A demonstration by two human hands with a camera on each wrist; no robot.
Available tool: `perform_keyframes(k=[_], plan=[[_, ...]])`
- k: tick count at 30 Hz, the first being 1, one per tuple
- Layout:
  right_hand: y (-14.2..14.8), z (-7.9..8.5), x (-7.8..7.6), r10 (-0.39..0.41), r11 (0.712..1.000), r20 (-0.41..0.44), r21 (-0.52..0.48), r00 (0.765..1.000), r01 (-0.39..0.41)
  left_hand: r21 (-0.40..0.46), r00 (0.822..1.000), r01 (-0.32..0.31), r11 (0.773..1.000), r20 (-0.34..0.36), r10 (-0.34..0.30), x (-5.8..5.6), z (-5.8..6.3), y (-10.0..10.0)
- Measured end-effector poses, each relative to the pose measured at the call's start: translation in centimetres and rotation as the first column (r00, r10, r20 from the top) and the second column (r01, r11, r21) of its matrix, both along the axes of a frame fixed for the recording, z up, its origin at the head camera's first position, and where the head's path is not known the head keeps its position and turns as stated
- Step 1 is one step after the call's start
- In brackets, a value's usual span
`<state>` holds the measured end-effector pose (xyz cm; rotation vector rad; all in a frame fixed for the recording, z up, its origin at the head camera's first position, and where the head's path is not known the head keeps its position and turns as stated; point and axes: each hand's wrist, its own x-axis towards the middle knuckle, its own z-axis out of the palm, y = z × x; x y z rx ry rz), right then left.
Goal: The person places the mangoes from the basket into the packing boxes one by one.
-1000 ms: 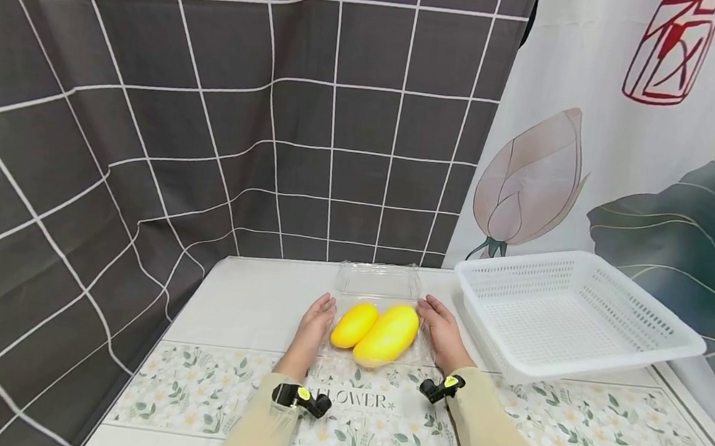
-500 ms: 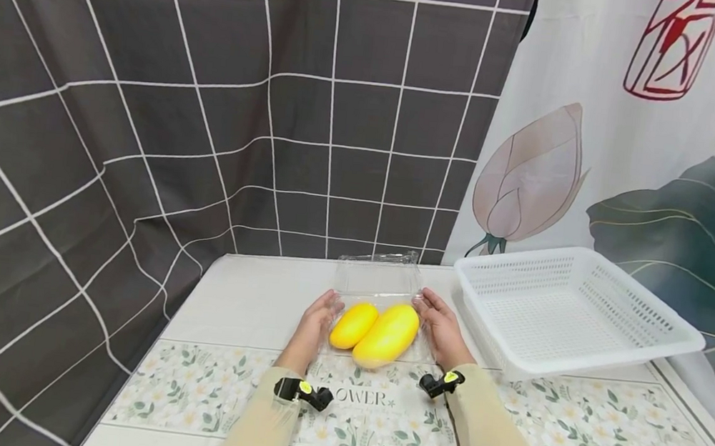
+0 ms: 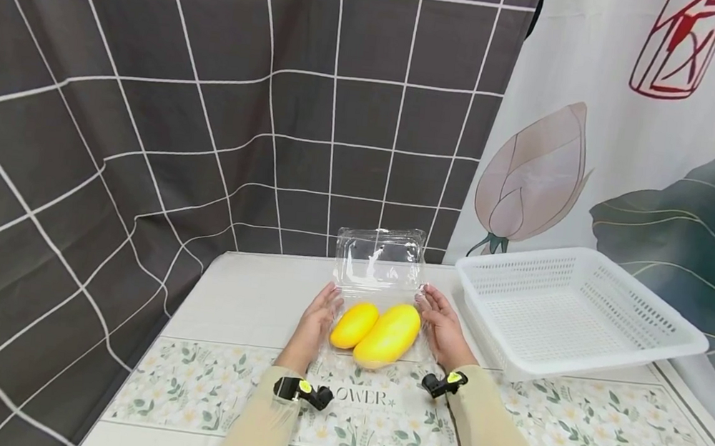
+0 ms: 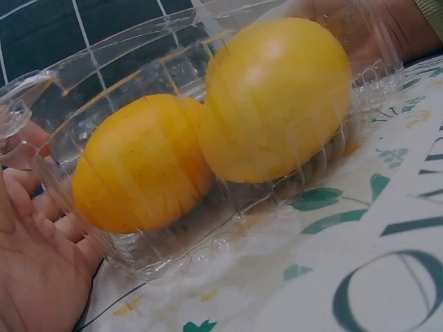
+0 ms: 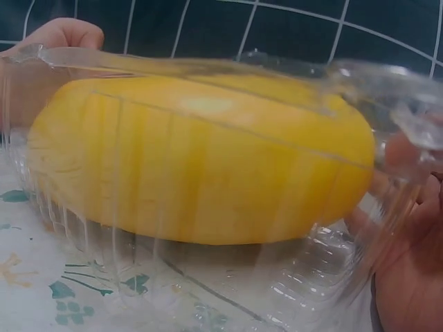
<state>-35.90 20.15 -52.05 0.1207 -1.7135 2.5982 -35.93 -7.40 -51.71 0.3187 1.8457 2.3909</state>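
Observation:
A clear plastic clamshell box [image 3: 342, 356] lies on the table with its lid [image 3: 380, 260] raised at the back. Inside, side by side, are two yellow mangoes, a smaller one [image 3: 354, 325] on the left and a larger one [image 3: 388, 335] on the right. My left hand [image 3: 313, 328] grips the box's left side, its fingertips up by the hinge and lid corner. On the opposite side my right hand [image 3: 445, 330] does the same. Through the plastic in the left wrist view, curled fingers [image 4: 66, 225] show against the box wall.
A white perforated plastic basket [image 3: 602, 371] stands to the right of the box. A floral printed band [image 3: 212, 388] crosses the tablecloth in front. A dark checked curtain [image 3: 367, 123] hangs behind and to the left, a white printed one [image 3: 569, 42] at the right.
The lid has swung up from lying low behind the box to standing nearly upright. My fingertips have shifted slightly upward along the sides; the mangoes and the basket stay put.

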Motion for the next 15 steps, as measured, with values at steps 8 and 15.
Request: perform_keyframes(k=[8,15], plan=[[-0.09,-0.06,-0.02,0.03,0.999,-0.058,0.03,0.998,-0.029,-0.032,1.0,-0.01,0.999,0.002,0.01,0.13,0.16,0.08],[0.07,-0.13,-0.04,0.059,0.998,-0.13,0.046,0.99,-0.054,0.007,1.0,0.0,1.0,-0.02,0.0,-0.17,-0.01,0.1]])
